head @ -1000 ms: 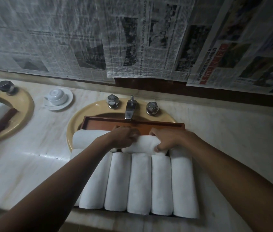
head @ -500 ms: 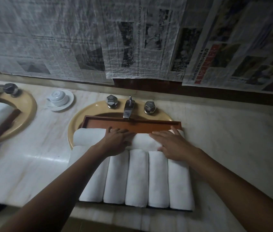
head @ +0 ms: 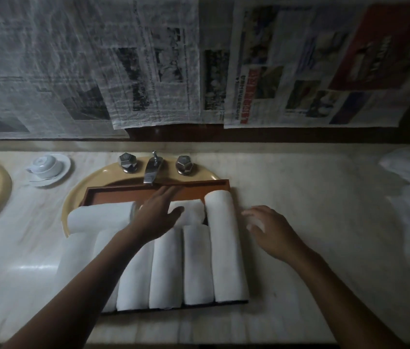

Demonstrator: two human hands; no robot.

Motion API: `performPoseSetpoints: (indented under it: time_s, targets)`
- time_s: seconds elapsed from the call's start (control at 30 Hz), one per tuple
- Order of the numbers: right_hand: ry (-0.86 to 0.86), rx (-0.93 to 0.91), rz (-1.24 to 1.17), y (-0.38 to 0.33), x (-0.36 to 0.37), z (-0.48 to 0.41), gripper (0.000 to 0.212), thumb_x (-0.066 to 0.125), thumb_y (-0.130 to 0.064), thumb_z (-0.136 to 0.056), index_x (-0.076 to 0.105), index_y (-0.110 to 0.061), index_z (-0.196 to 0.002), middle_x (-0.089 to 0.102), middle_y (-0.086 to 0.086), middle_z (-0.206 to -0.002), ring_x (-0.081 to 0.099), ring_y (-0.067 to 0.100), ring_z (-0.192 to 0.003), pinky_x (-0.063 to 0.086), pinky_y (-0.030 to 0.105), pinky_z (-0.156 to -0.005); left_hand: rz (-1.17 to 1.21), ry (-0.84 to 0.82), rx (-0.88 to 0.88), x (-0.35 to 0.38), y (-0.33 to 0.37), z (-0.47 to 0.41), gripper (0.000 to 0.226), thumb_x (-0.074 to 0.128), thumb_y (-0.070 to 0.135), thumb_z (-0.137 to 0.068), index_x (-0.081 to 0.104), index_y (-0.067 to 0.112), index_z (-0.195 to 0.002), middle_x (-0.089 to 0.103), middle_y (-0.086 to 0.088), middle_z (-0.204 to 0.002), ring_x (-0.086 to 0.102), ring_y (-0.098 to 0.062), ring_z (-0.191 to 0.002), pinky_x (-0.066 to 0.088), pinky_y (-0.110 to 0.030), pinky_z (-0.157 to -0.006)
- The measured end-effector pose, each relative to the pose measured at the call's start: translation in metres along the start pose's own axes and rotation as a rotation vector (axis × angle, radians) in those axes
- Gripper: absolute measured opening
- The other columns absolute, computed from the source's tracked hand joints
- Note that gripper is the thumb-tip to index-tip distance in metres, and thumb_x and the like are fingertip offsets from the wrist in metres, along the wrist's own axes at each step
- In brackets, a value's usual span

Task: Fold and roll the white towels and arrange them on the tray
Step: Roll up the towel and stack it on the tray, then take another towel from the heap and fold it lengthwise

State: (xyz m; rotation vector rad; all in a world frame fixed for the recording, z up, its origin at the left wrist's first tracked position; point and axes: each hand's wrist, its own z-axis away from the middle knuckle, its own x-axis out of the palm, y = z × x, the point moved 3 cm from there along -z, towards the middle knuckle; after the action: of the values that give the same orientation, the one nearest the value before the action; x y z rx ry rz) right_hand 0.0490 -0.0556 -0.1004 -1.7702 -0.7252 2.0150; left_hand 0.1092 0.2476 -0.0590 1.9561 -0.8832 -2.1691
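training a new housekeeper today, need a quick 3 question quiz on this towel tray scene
1. True or false: the right hand rests on the tray.
2. What stands left of the sink? A a soap bottle; B an upturned cup on a saucer; C a vase.
3. Which hand is over the rolled towels?

Key: 1 false, it is beside the tray, over the counter. 2 B. 3 the left hand.
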Motion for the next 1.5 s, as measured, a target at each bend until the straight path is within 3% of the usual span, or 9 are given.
performPoseSetpoints:
  time_s: [0.23, 0.47, 0.63, 0.83, 0.93, 1.17, 1.3, 1.4, 1.5]
  targets:
    - [0.261, 0.201, -0.072, 0.1, -0.081, 0.082, 0.029, 0.071, -0.014, -0.094, 0.072, -0.024, -0.12, 0.068, -0.008, -0.122, 0.061, 0.008, -0.115, 0.037, 0.012, -0.096, 0.214, -0.014, 0.11, 0.047, 0.119, -0.037, 0.053, 0.072, 0.02, -0.093, 0.054, 0.026, -0.143, 0.061, 0.005, -0.132, 0.062, -0.015, -0.114, 0.052, -0.037, -0.093]
    - [0.424, 0.427, -0.002, 0.233, -0.169, 0.14, 0.031, 0.07, -0.012, -0.091, 0.071, -0.018, -0.121, 0.07, 0.002, -0.122, 0.064, 0.022, -0.116, 0.043, 0.024, -0.096, 0.303, -0.061, 0.172, 0.125, 0.264, -0.084, 0.045, 0.072, 0.018, -0.094, 0.06, 0.029, -0.136, 0.065, 0.008, -0.122, 0.065, -0.009, -0.104, 0.053, -0.032, -0.09]
    - [0.552, 0.607, 0.096, 0.331, -0.229, 0.155, 0.041, 0.07, -0.019, -0.087, 0.063, -0.018, -0.128, 0.065, 0.01, -0.127, 0.058, 0.036, -0.119, 0.049, 0.05, -0.1, 0.374, -0.086, 0.167, 0.175, 0.339, -0.113, 0.042, 0.072, 0.017, -0.094, 0.062, 0.037, -0.129, 0.068, 0.015, -0.116, 0.065, 0.0, -0.102, 0.053, -0.03, -0.091]
    - [0.55, 0.748, 0.51, 0.456, -0.3, 0.151, 0.063, 0.079, -0.021, -0.074, 0.053, -0.005, -0.129, 0.056, 0.024, -0.122, 0.054, 0.045, -0.11, 0.048, 0.051, -0.086, 0.445, -0.158, 0.162, 0.216, 0.422, -0.146, 0.034, 0.071, 0.016, -0.093, 0.067, 0.039, -0.117, 0.072, 0.015, -0.106, 0.069, -0.003, -0.096, 0.054, -0.031, -0.09]
    - [0.434, 0.695, 0.725, 0.494, -0.307, 0.145, 0.051, 0.076, -0.015, -0.075, 0.055, -0.007, -0.12, 0.058, 0.019, -0.108, 0.056, 0.039, -0.098, 0.051, 0.047, -0.082, 0.43, -0.195, 0.172, 0.23, 0.452, -0.163, 0.029, 0.07, 0.015, -0.094, 0.07, 0.038, -0.112, 0.074, 0.015, -0.098, 0.069, 0.002, -0.094, 0.053, -0.026, -0.089]
    - [0.533, 0.597, 0.683, 0.487, -0.321, 0.131, 0.044, 0.09, -0.022, -0.066, 0.068, -0.008, -0.102, 0.061, 0.021, -0.085, 0.062, 0.039, -0.077, 0.051, 0.042, -0.062, 0.406, -0.225, 0.186, 0.241, 0.485, -0.183, 0.024, 0.067, 0.015, -0.095, 0.072, 0.035, -0.108, 0.075, 0.015, -0.095, 0.067, 0.007, -0.091, 0.047, -0.008, -0.081]
    - [0.819, 0.486, 0.194, 0.44, -0.367, 0.117, 0.028, 0.079, -0.019, -0.089, 0.066, -0.001, -0.106, 0.065, 0.022, -0.092, 0.063, 0.039, -0.087, 0.043, 0.037, -0.073, 0.381, -0.206, 0.23, 0.235, 0.494, -0.195, 0.024, 0.068, 0.017, -0.095, 0.072, 0.032, -0.112, 0.074, 0.015, -0.098, 0.068, 0.005, -0.092, 0.053, -0.021, -0.089]
    - [0.931, 0.319, -0.059, 0.385, -0.391, 0.11, 0.018, 0.072, -0.018, -0.095, 0.064, -0.003, -0.102, 0.064, 0.004, -0.09, 0.059, 0.022, -0.082, 0.033, 0.022, -0.07, 0.368, -0.135, 0.27, 0.227, 0.505, -0.206, 0.037, 0.074, 0.023, -0.092, 0.064, 0.028, -0.127, 0.071, 0.009, -0.109, 0.068, -0.005, -0.098, 0.057, -0.037, -0.093]
    - [0.874, 0.172, -0.234, 0.325, -0.405, 0.11, 0.009, 0.068, -0.022, -0.098, 0.061, -0.022, -0.103, 0.064, -0.018, -0.09, 0.059, -0.002, -0.079, 0.04, 0.008, -0.069, 0.409, -0.018, 0.244, 0.206, 0.523, -0.218, 0.065, 0.081, 0.031, -0.086, 0.05, 0.024, -0.143, 0.062, 0.003, -0.126, 0.061, -0.014, -0.107, 0.053, -0.035, -0.092]
